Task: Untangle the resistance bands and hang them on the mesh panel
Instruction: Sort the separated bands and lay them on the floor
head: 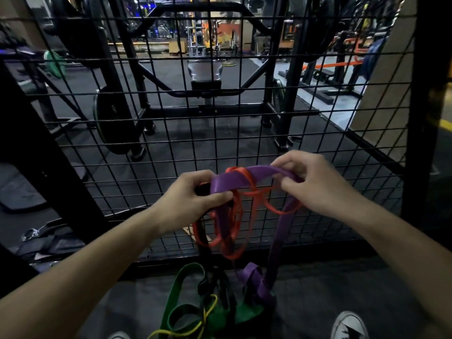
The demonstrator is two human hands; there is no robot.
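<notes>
A wide purple band [238, 178] stretches between my two hands in front of the black mesh panel [171, 133]. A thin red band [232, 231] is wound around it and hangs in tangled loops below. My left hand [193, 194] grips the purple band's left end together with some red loops. My right hand [310, 182] pinches the purple band's right end, from which the band drops toward the floor. A green band [178, 297], a thin yellow band [195, 324] and a black band [220, 285] lie heaped at my feet.
The mesh panel's black frame post [425, 106] stands at the right. Behind the mesh are a squat rack [137, 77], weight plates and a bench. Black straps with a metal ring [31, 234] lie on the floor at the left. My white shoe [349, 325] is at the lower right.
</notes>
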